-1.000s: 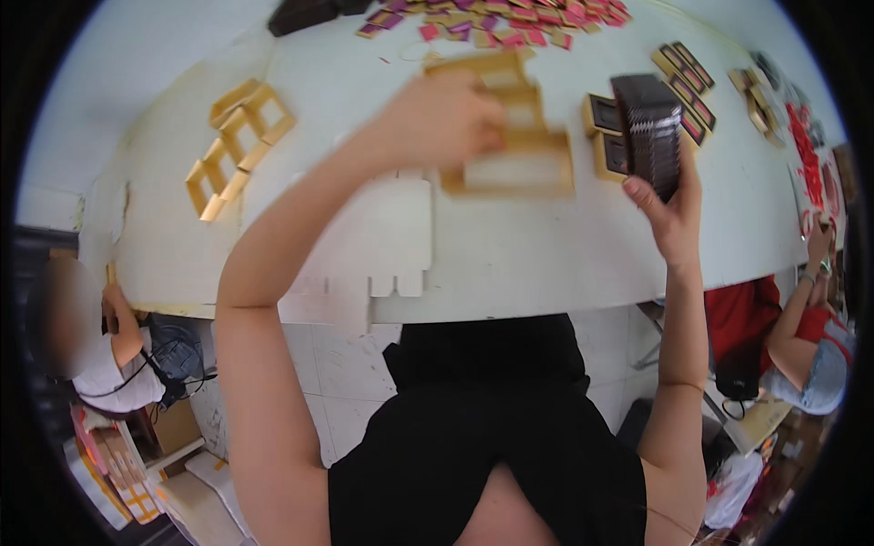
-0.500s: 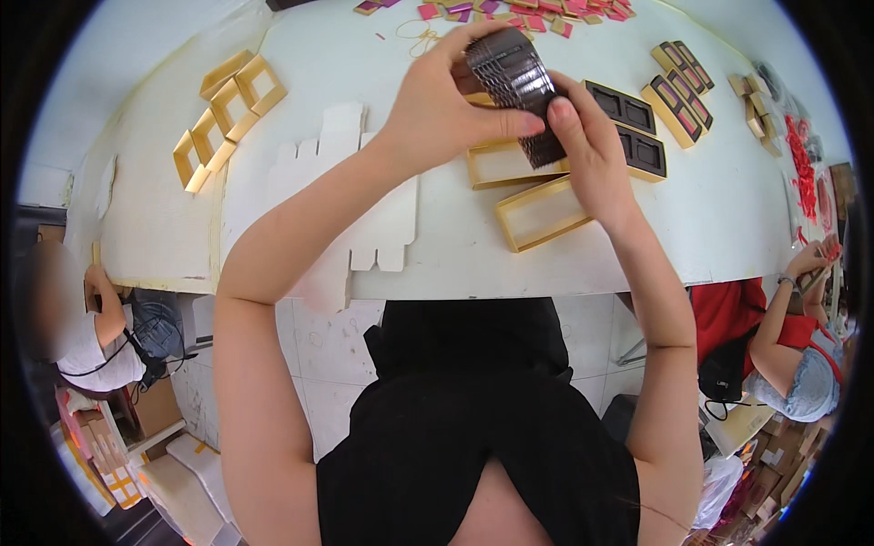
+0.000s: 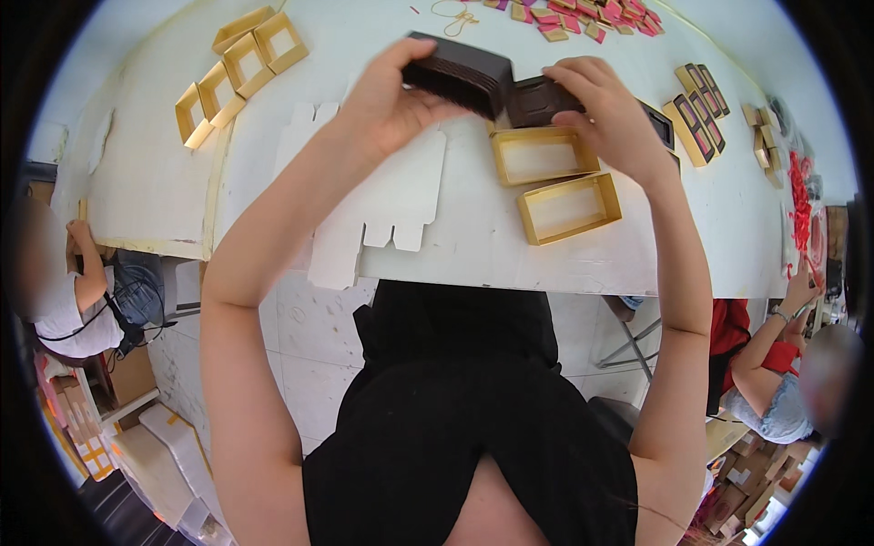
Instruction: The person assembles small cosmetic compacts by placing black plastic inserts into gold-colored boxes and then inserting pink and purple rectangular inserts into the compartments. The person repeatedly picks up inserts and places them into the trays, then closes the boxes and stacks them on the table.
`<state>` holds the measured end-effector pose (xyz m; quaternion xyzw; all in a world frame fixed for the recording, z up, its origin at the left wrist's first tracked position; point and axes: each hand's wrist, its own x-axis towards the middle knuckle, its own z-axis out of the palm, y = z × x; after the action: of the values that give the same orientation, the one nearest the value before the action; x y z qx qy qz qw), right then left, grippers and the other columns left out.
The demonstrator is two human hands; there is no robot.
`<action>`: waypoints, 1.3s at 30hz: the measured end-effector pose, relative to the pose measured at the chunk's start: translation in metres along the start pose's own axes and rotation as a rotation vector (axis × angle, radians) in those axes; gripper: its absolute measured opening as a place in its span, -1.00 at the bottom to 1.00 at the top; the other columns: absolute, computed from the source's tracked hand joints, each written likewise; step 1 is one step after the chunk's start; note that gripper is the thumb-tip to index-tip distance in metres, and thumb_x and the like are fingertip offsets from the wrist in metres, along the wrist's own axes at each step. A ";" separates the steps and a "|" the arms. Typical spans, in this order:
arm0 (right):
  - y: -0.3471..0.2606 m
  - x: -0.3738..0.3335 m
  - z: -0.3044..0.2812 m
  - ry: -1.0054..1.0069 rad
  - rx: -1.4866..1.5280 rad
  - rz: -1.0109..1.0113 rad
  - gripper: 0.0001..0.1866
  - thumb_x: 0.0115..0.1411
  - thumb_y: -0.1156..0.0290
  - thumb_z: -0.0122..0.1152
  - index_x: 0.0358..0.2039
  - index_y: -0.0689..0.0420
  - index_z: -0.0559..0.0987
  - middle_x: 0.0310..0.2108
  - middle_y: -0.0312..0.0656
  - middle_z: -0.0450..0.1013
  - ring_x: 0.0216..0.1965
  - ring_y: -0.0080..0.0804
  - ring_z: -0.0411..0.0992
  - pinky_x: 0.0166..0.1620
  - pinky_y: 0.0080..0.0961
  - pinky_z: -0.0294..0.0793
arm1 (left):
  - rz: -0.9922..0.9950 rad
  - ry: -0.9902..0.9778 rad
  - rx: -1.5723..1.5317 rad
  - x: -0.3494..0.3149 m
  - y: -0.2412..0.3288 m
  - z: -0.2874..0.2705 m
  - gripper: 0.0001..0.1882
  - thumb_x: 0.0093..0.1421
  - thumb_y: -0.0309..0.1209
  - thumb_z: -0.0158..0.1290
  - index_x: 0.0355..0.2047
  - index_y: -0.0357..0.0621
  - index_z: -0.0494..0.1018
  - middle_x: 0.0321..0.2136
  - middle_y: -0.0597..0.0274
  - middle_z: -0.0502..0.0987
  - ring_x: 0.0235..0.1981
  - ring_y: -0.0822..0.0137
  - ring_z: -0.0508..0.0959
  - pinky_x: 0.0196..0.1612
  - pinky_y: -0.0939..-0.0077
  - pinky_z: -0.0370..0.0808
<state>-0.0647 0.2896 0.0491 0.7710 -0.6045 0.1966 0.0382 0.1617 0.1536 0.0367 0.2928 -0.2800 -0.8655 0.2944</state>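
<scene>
My left hand (image 3: pixel 384 114) grips a nested stack of dark brown plastic tray inserts (image 3: pixel 460 71), tilted above the table. Beside the stack's right end, my right hand (image 3: pixel 614 114) has its fingers and thumb on a single dark tray insert (image 3: pixel 539 100). That insert sits just over a gold rectangular box frame (image 3: pixel 544 156), whose middle shows white table. A second gold frame (image 3: pixel 572 209) lies nearer to me. Past my right fingers, part of another gold box with a dark insert (image 3: pixel 657 125) shows; my hand hides the rest.
Flattened white cartons (image 3: pixel 387 182) lie left of the frames. More gold frames (image 3: pixel 248 65) stand at far left. Filled gold boxes (image 3: pixel 696 127) sit at right, and pink and gold pieces (image 3: pixel 596 14) are heaped at the back. Two other people are at the sides.
My hands have moved apart. The stack went left in my left hand and turned nearly level, while a single insert is now apart from it at my right hand. The view has shifted slightly.
</scene>
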 end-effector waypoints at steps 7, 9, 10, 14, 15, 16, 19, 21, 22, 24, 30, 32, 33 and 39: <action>-0.002 -0.006 0.034 0.013 0.264 0.075 -0.60 0.20 0.43 0.23 0.05 0.18 0.45 0.05 -0.12 0.40 0.15 -0.05 0.29 0.17 -0.24 0.34 | -0.005 0.001 0.039 -0.001 -0.018 0.005 -0.57 0.29 -0.31 0.02 -0.02 -0.42 0.21 -0.05 -0.20 0.38 0.07 -0.07 0.47 0.17 -0.17 0.46; 0.001 -0.007 0.045 0.043 0.048 -0.024 -0.62 0.22 0.43 0.21 0.06 0.17 0.46 0.10 -0.15 0.39 0.20 -0.07 0.26 0.20 -0.26 0.32 | 0.050 -0.018 0.081 0.001 -0.020 0.007 -0.56 0.29 -0.31 0.02 -0.01 -0.43 0.20 -0.05 -0.19 0.38 0.07 -0.06 0.47 0.17 -0.13 0.47; 0.005 -0.008 0.049 0.059 -0.062 -0.074 -0.62 0.23 0.43 0.20 0.06 0.17 0.47 0.12 -0.17 0.39 0.22 -0.08 0.25 0.22 -0.26 0.32 | 0.043 -0.003 0.061 0.002 -0.021 0.006 -0.56 0.28 -0.32 0.03 -0.01 -0.43 0.20 -0.05 -0.19 0.38 0.07 -0.05 0.47 0.18 -0.11 0.47; 0.010 -0.010 0.053 0.030 0.166 0.014 -0.64 0.27 0.45 0.14 0.09 0.15 0.48 0.19 -0.20 0.36 0.29 -0.11 0.19 0.28 -0.27 0.27 | 0.033 0.041 0.001 -0.001 -0.024 0.006 -0.54 0.27 -0.33 0.04 0.00 -0.44 0.19 -0.05 -0.17 0.38 0.07 -0.03 0.47 0.20 -0.06 0.47; 0.009 -0.010 0.055 0.026 0.194 0.049 -0.64 0.28 0.45 0.13 0.10 0.15 0.48 0.20 -0.20 0.35 0.30 -0.12 0.19 0.29 -0.28 0.26 | 0.039 0.052 -0.012 -0.003 -0.024 0.007 -0.54 0.27 -0.33 0.05 0.00 -0.44 0.19 -0.05 -0.16 0.39 0.07 -0.03 0.47 0.20 -0.06 0.46; 0.008 -0.010 0.056 0.021 0.223 0.084 -0.65 0.30 0.45 0.11 0.10 0.15 0.48 0.21 -0.20 0.35 0.31 -0.14 0.18 0.29 -0.29 0.25 | 0.040 0.046 -0.015 -0.002 -0.025 0.007 -0.54 0.27 -0.33 0.05 0.00 -0.45 0.19 -0.04 -0.16 0.38 0.07 -0.03 0.46 0.21 -0.05 0.45; 0.018 -0.011 0.051 -0.029 0.425 0.082 -0.64 0.31 0.46 0.07 0.13 0.10 0.46 0.29 -0.24 0.26 0.37 -0.13 0.08 0.35 -0.15 0.13 | 0.047 0.049 -0.020 -0.002 -0.029 0.004 -0.53 0.27 -0.31 0.04 0.01 -0.44 0.19 -0.03 -0.16 0.37 0.08 -0.03 0.46 0.22 -0.05 0.44; 0.018 -0.008 0.044 -0.167 0.226 0.056 -0.62 0.32 0.47 0.04 0.15 0.05 0.44 0.34 -0.28 0.17 0.41 -0.12 -0.01 0.38 -0.02 0.02 | 0.065 0.058 -0.011 -0.004 -0.028 0.007 -0.52 0.27 -0.29 0.04 0.02 -0.42 0.19 -0.02 -0.15 0.36 0.08 -0.03 0.46 0.21 -0.07 0.43; 0.017 -0.005 0.041 -0.231 0.123 0.041 -0.61 0.33 0.48 0.03 0.16 0.02 0.43 0.37 -0.30 0.13 0.43 -0.12 -0.05 0.40 0.04 -0.03 | 0.051 0.053 -0.005 -0.004 -0.028 0.005 -0.53 0.27 -0.29 0.04 0.01 -0.41 0.19 -0.02 -0.14 0.35 0.09 -0.04 0.45 0.21 -0.09 0.43; 0.008 -0.007 0.044 -0.204 -0.148 -0.001 -0.58 0.32 0.50 0.02 0.19 -0.03 0.41 0.42 -0.34 0.02 0.45 -0.11 -0.15 0.40 0.13 -0.15 | 0.021 0.041 0.005 -0.005 -0.031 -0.001 -0.53 0.27 -0.27 0.04 0.01 -0.38 0.20 -0.02 -0.13 0.35 0.09 -0.05 0.45 0.21 -0.12 0.41; 0.026 -0.009 0.045 -0.120 0.425 0.120 -0.62 0.19 0.64 0.15 0.03 0.09 0.56 0.12 -0.26 0.47 0.29 -0.25 0.27 0.44 -0.15 -0.05 | 0.008 0.027 0.017 0.000 -0.029 0.002 -0.55 0.27 -0.25 0.05 0.00 -0.31 0.21 -0.03 -0.09 0.35 0.11 -0.06 0.43 0.21 -0.32 0.30; 0.031 -0.006 0.046 -0.033 0.199 -0.007 -0.64 0.19 0.57 0.18 0.01 0.05 0.58 0.09 -0.26 0.49 0.25 -0.21 0.31 0.39 -0.15 0.10 | 0.027 0.039 0.050 0.003 -0.030 0.005 -0.55 0.26 -0.25 0.06 0.00 -0.29 0.22 -0.03 -0.07 0.36 0.09 -0.05 0.44 0.21 -0.36 0.27; 0.030 -0.003 0.044 0.015 0.085 -0.068 -0.65 0.18 0.54 0.20 0.00 0.03 0.59 0.07 -0.26 0.50 0.23 -0.20 0.33 0.37 -0.15 0.17 | 0.036 0.043 0.069 0.004 -0.029 0.008 -0.55 0.26 -0.24 0.07 0.01 -0.27 0.23 -0.04 -0.06 0.36 0.09 -0.05 0.45 0.21 -0.38 0.26; 0.003 -0.013 0.005 0.195 0.104 0.204 -0.61 0.11 0.64 0.20 -0.04 0.03 0.63 0.12 -0.19 0.46 0.09 -0.11 0.45 0.14 -0.29 0.48 | 0.059 -0.013 0.113 0.006 -0.020 0.009 -0.54 0.24 -0.23 0.09 -0.01 -0.27 0.24 -0.05 -0.04 0.37 0.08 -0.02 0.44 0.21 -0.33 0.26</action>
<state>-0.0691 0.2992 0.0397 0.6839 -0.6620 0.3045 0.0363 0.1448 0.1656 0.0274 0.2948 -0.3389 -0.8413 0.3008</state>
